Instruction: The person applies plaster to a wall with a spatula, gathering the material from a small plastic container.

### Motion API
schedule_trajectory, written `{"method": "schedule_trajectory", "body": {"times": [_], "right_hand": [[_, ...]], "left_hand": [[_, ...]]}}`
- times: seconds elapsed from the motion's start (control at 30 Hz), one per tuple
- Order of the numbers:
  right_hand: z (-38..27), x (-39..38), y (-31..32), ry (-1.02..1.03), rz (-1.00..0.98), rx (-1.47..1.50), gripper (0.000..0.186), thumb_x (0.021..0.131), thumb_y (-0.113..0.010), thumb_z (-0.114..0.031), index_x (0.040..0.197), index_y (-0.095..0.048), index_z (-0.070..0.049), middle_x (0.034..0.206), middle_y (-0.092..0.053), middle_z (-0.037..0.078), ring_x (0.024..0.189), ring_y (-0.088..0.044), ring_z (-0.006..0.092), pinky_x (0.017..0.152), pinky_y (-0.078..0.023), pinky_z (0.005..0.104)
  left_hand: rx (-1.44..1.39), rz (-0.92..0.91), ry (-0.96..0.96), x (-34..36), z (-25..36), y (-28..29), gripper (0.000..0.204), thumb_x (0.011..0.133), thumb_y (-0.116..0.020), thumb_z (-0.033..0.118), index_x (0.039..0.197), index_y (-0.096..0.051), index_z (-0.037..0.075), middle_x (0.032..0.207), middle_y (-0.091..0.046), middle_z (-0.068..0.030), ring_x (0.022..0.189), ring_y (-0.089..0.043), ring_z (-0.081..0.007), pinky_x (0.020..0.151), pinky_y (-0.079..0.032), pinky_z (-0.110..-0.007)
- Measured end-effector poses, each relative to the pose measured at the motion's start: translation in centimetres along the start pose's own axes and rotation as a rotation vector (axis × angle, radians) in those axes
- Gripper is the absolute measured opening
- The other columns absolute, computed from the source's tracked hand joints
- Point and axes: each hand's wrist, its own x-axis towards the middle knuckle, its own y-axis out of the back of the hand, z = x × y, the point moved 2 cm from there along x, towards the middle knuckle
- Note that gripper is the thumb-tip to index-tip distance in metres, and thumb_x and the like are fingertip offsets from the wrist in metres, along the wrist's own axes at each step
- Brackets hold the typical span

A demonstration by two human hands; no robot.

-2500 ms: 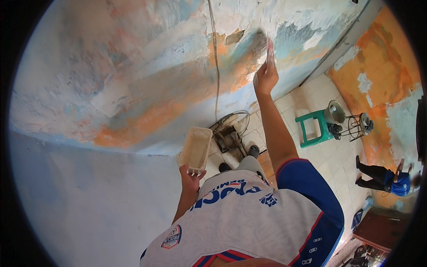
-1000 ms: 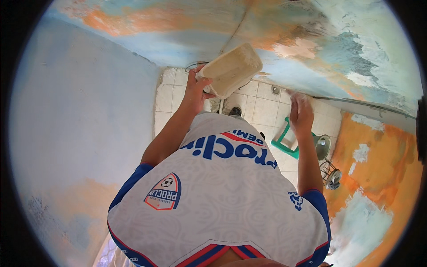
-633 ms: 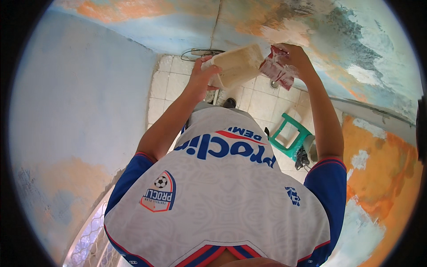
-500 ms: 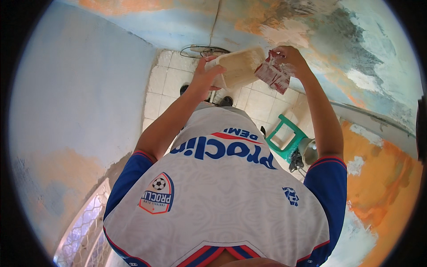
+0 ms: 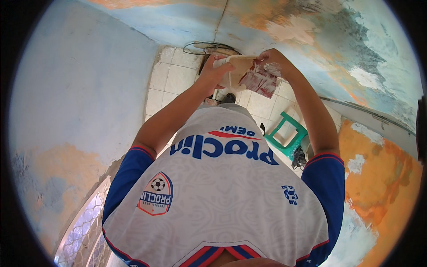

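Observation:
My left hand (image 5: 213, 74) grips a shallow cream-coloured rectangular tub (image 5: 235, 73) by its near-left side, thumb over the wall. The tub is tipped, so only part of its inside shows. Against the tub's right end lies a dark red flat scraper (image 5: 260, 81), smeared with white paste. My right hand (image 5: 276, 62) is closed round the scraper's upper edge, with white paste on the fingers. How far the scraper's far edge reaches into the tub I cannot tell.
A green plastic stool (image 5: 287, 135) stands on the tiled floor (image 5: 171, 80) to the right, with a black bag (image 5: 299, 158) beside it. Black cable (image 5: 195, 46) lies coiled by the far wall. Patchy painted walls (image 5: 373, 66) rise around me. A grated opening (image 5: 84, 227) is at lower left.
My right hand has moved left, bringing the scraper up against the tub. The tub has tilted, showing less of its inside.

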Motion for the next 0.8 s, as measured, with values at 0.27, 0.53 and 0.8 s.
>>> {"method": "schedule_trajectory", "body": {"times": [0.27, 0.53, 0.8], "right_hand": [[0.4, -0.2, -8.5, -0.288, -0.049, 0.587, 0.023, 0.078, -0.069, -0.018, 0.097, -0.073, -0.006, 0.093, -0.070, 0.009, 0.080, -0.069, 0.0216, 0.073, -0.056, 0.0364], [-4.8, 1.3, -17.4, -0.319, -0.012, 0.697, 0.020, 0.082, -0.066, -0.002, 0.100, -0.073, 0.000, 0.094, -0.073, 0.010, 0.079, -0.070, 0.0197, 0.073, -0.058, 0.0340], [-8.1, 2.3, -24.4, -0.241, 0.027, 0.841, 0.022, 0.080, -0.069, -0.006, 0.102, -0.072, -0.001, 0.096, -0.072, 0.010, 0.082, -0.071, 0.0206, 0.073, -0.057, 0.0359]], "left_hand": [[0.041, 0.006, 0.018, -2.7, -0.8, 7.9, 0.069, 0.077, -0.077, 0.029, 0.136, -0.044, 0.016, 0.125, -0.057, -0.0129, 0.110, -0.060, -0.0305, 0.078, -0.054, -0.052], [0.138, 0.061, -0.073, -3.3, -1.9, 16.6, 0.074, 0.071, -0.083, 0.026, 0.134, -0.048, 0.009, 0.113, -0.063, -0.0118, 0.094, -0.066, -0.0232, 0.067, -0.057, -0.041], [0.142, 0.078, 0.086, -4.5, -1.9, 22.9, 0.073, 0.078, -0.080, 0.030, 0.139, -0.041, 0.016, 0.129, -0.055, -0.0142, 0.112, -0.061, -0.0319, 0.083, -0.054, -0.055]]}}
